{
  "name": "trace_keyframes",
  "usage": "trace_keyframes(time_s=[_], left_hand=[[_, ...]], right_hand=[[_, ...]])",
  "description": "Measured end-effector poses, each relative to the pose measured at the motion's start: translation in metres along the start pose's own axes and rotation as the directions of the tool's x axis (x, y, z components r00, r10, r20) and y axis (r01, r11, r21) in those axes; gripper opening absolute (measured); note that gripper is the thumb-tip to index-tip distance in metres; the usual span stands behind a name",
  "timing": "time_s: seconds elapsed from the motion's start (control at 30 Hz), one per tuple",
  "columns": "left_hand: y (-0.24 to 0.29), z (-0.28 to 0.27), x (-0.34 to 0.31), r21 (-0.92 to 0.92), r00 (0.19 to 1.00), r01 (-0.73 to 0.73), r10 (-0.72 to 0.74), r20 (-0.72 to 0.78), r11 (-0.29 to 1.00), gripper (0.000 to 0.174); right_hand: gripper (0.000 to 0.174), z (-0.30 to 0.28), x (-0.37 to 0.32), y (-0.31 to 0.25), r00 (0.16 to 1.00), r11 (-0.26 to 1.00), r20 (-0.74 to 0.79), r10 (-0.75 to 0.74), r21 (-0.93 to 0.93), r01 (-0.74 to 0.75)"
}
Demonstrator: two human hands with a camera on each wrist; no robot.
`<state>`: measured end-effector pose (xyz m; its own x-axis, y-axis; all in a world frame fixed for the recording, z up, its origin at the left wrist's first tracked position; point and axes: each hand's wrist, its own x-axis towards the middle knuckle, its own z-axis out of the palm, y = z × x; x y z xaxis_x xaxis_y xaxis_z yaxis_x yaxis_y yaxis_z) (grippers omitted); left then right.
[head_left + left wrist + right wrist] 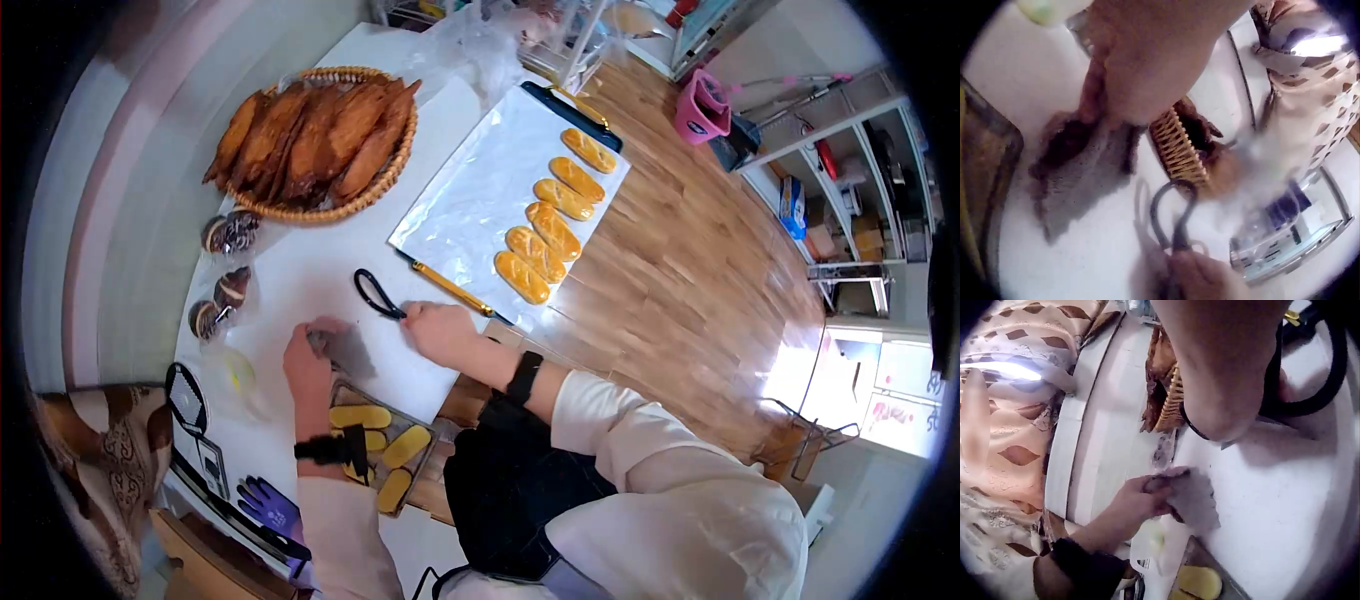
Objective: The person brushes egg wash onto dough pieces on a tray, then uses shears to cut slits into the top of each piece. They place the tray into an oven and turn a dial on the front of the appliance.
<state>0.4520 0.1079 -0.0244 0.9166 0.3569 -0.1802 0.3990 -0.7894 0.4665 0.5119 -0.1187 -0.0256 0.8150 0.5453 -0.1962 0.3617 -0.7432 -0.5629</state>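
Note:
My left hand (308, 360) pinches a limp grey cloth (350, 352) with a ragged edge, hanging close over the white table (420, 380). Dark brown patches show along the cloth's upper part in the left wrist view. My right hand (440, 330) grips scissors with a black loop handle (378, 293); the loop points away from the fist, toward the left. In the right wrist view the wrist hides most of the scissors, though the black loop (1335, 356) shows. Just below my left hand lies a small tray (430, 432) of yellow oval pieces.
A wicker basket (405, 165) of browned flat pieces stands at the back left. Beyond my right hand is a paper-lined tray (455, 190) with gold handles and several glazed rolls (540, 240). Wrapped chocolate-coated cakes (232, 288) and a purple glove (268, 505) lie along the left.

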Motion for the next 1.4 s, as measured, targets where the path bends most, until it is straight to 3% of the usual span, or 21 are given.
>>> trace_keyframes(time_s=[0.03, 0.23, 0.33, 0.37, 0.43, 0.47, 0.53, 0.6, 0.63, 0.67, 0.73, 0.83, 0.87, 1.0, 1.07, 1.13, 1.2, 1.27, 1.33, 1.37, 1.4], left_hand=[[0.0, -0.001, -0.005, -0.243, 0.999, 0.007, -0.017, -0.038, 0.97, 0.034], [0.052, -0.031, -0.065, -0.596, 0.963, -0.035, -0.132, -0.235, 0.802, 0.048], [0.062, -0.037, -0.104, -0.615, 0.955, -0.054, -0.139, -0.262, 0.786, 0.045], [0.073, -0.04, -0.117, -0.612, 0.951, -0.061, -0.141, -0.276, 0.789, 0.045], [0.096, -0.049, -0.145, -0.818, 0.966, 0.032, -0.228, -0.122, 0.574, 0.034], [0.096, -0.048, -0.159, -0.817, 0.964, 0.031, -0.233, -0.127, 0.575, 0.034], [0.088, -0.043, -0.191, -0.566, 0.979, -0.015, -0.103, -0.176, 0.824, 0.033], [0.085, -0.045, -0.219, -0.506, 0.987, -0.04, -0.044, -0.154, 0.862, 0.035], [0.084, -0.047, -0.233, -0.558, 0.986, 0.03, -0.118, -0.122, 0.829, 0.036], [0.084, -0.049, -0.243, -0.604, 0.979, 0.096, -0.186, -0.088, 0.791, 0.037], [0.091, -0.064, -0.256, -0.553, 0.971, 0.11, -0.208, -0.118, 0.826, 0.035], [0.087, -0.078, -0.275, -0.295, 0.957, 0.266, -0.288, -0.033, 0.918, 0.034], [0.089, -0.08, -0.276, -0.292, 0.959, 0.262, -0.283, -0.031, 0.92, 0.034], [0.094, -0.085, -0.271, -0.265, 0.977, 0.198, -0.212, -0.024, 0.944, 0.036], [0.096, -0.09, -0.27, -0.429, 0.982, 0.18, -0.142, 0.121, 0.885, 0.039], [0.075, -0.075, -0.271, -0.443, 0.985, 0.145, -0.086, 0.15, 0.885, 0.041], [0.064, -0.066, -0.273, -0.48, 0.984, -0.042, 0.121, 0.134, 0.877, 0.04], [0.06, -0.064, -0.276, -0.493, 0.993, 0.028, 0.032, 0.113, 0.87, 0.041], [0.037, -0.053, -0.286, -0.582, 0.978, 0.197, -0.121, 0.167, 0.789, 0.036], [0.023, -0.042, -0.292, -0.596, 0.958, 0.286, -0.241, 0.155, 0.75, 0.031], [0.008, -0.031, -0.299, -0.613, 0.924, 0.365, -0.353, 0.147, 0.701, 0.026]], right_hand=[[0.024, 0.001, 0.002, 0.0, 1.0, 1.0, -0.004, -0.012, 0.003, 0.012], [0.02, 0.014, 0.013, 0.0, 0.968, 0.983, -0.194, -0.161, -0.118, 0.14], [0.024, -0.02, -0.004, -0.015, 0.922, 0.952, -0.281, -0.266, -0.224, 0.206], [0.029, -0.042, -0.02, -0.027, 0.929, 0.959, -0.237, -0.284, -0.085, 0.272], [0.04, -0.058, -0.046, -0.043, 0.908, 0.879, -0.122, -0.401, 0.229, 0.418], [0.046, -0.058, -0.059, -0.05, 0.868, 0.786, -0.063, -0.492, 0.398, 0.474], [0.053, -0.05, -0.085, -0.069, 0.79, 0.451, -0.017, -0.612, 0.814, 0.367], [0.054, -0.048, -0.107, -0.085, 0.699, 0.459, 0.326, -0.637, 0.889, 0.004], [0.054, -0.032, -0.119, -0.089, 0.691, 0.357, 0.289, -0.663, 0.933, -0.048], [0.051, -0.019, -0.129, -0.092, 0.691, 0.398, 0.387, -0.61, 0.904, -0.155], [0.046, -0.007, -0.132, -0.098, 0.593, 0.521, 0.499, -0.632, 0.84, -0.153], [0.042, 0.0, -0.139, -0.108, 0.598, 0.495, 0.391, -0.7, 0.869, 0.01], [0.04, 0.0, -0.136, -0.109, 0.536, 0.573, 0.531, -0.657, 0.813, -0.104], [0.03, -0.006, -0.129, -0.107, 0.537, 0.618, 0.517, -0.666, 0.786, 0.009], [0.027, -0.008, -0.127, -0.101, 0.535, 0.634, 0.528, -0.66, 0.774, 0.018], [0.023, -0.013, -0.124, -0.094, 0.536, 0.694, 0.525, -0.661, 0.7, 0.17], [0.025, -0.018, -0.126, -0.083, 0.502, 0.685, 0.53, -0.684, 0.703, 0.191], [0.025, -0.02, -0.122, -0.066, 0.559, 0.568, 0.341, -0.756, 0.766, 0.3], [0.025, -0.035, -0.118, -0.053, 0.65, 0.622, 0.554, -0.521, 0.768, -0.156], [0.026, -0.054, -0.112, -0.047, 0.688, 0.563, 0.514, -0.513, 0.806, -0.183], [0.028, -0.054, -0.105, -0.035, 0.771, 0.627, 0.489, -0.407, 0.763, -0.154]])
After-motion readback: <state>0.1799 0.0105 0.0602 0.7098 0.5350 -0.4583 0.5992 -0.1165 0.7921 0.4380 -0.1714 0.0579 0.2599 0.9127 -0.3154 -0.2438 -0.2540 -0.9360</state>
